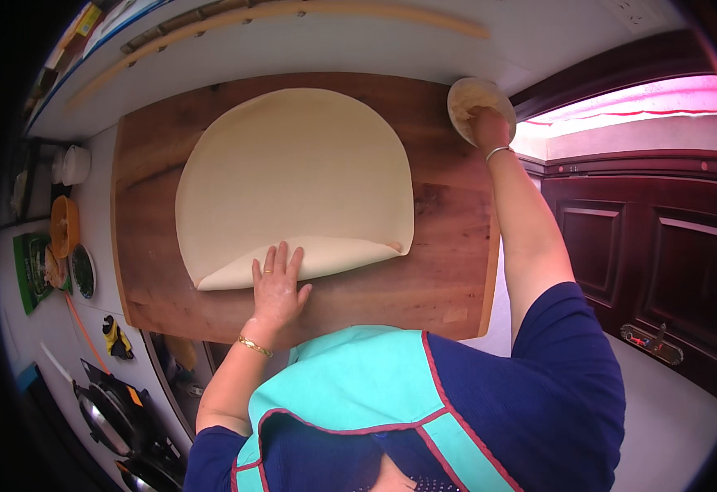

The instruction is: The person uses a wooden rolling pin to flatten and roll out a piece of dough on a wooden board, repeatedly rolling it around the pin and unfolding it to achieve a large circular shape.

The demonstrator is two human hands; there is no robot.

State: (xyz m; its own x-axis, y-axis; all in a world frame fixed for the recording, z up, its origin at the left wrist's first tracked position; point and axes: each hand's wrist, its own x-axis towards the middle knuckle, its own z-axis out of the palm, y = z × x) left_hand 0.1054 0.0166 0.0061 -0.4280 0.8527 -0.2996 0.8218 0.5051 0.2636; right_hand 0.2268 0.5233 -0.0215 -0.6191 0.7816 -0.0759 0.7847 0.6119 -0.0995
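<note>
A large thin sheet of pale dough (pixel 293 172) lies spread on a brown wooden board (pixel 449 271), its near edge folded back over itself. My left hand (pixel 276 287) rests flat, fingers apart, on that folded near edge. My right hand (pixel 490 127) reaches to the board's far right corner and dips into a shallow bowl of flour (pixel 467 94); its fingers are curled inside the bowl, and what they hold is hidden.
A long wooden rolling pin (pixel 293 12) lies along the white counter behind the board. To the left stand a white jar (pixel 75 164), an orange cup (pixel 63 225), a green packet (pixel 30 271) and a stove burner (pixel 108 418). Dark wooden cabinet doors (pixel 662 254) stand on the right.
</note>
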